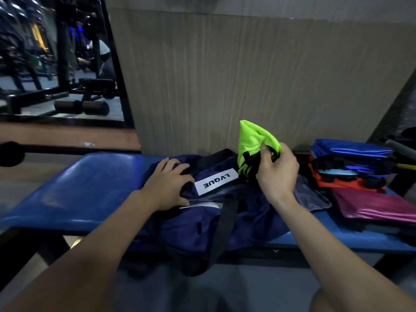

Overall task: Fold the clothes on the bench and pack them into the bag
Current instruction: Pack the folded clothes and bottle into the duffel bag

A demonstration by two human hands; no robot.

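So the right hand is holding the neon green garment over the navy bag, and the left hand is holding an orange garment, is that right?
Not quite. In the head view the left hand holds no orange garment; it grips the navy bag at its opening. The orange garment lies in the folded stack on the bench. The rest stands: the right hand holds the neon green garment over the bag.

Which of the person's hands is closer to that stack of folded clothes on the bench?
The right hand. It holds the neon green garment just left of the folded stack. The left hand grips the navy bag on its far side from the stack.
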